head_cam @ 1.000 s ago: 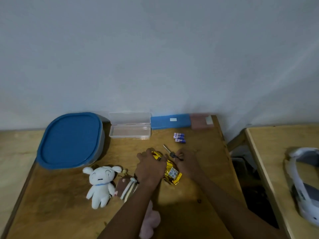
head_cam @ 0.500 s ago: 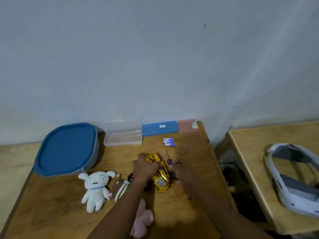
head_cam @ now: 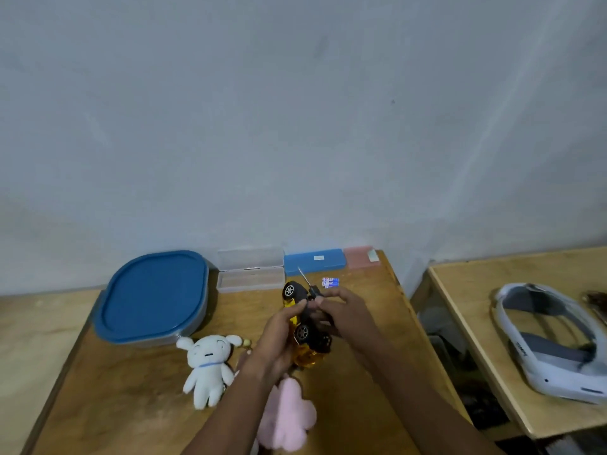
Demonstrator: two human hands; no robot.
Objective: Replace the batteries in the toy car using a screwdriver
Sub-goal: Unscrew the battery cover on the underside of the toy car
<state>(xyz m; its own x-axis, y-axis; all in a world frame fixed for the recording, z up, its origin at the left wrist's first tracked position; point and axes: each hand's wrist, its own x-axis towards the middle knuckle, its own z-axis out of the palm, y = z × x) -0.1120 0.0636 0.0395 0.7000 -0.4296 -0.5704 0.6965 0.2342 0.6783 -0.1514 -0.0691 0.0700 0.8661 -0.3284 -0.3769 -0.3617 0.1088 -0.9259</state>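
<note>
The gold toy car (head_cam: 303, 336) is lifted off the wooden table (head_cam: 131, 389) and turned so its dark underside and wheels face me. My left hand (head_cam: 279, 339) grips the car along its left side. My right hand (head_cam: 345, 313) holds a small screwdriver (head_cam: 308, 285) by its dark handle, with the metal shaft pointing up and away, and rests against the car's underside. A small pack of blue and white batteries (head_cam: 330, 282) lies on the table just behind my right hand.
A blue-lidded container (head_cam: 152, 295) sits at the back left. A clear open box (head_cam: 251, 274), a blue case (head_cam: 313, 261) and a pink case (head_cam: 359, 257) line the wall. A white plush (head_cam: 208, 366) and pink plush (head_cam: 289, 412) lie near. A white headset (head_cam: 551, 343) rests on the right-hand table.
The car went from lying on the table on its wheels to being lifted and flipped underside up. My right hand picked the screwdriver up from the table.
</note>
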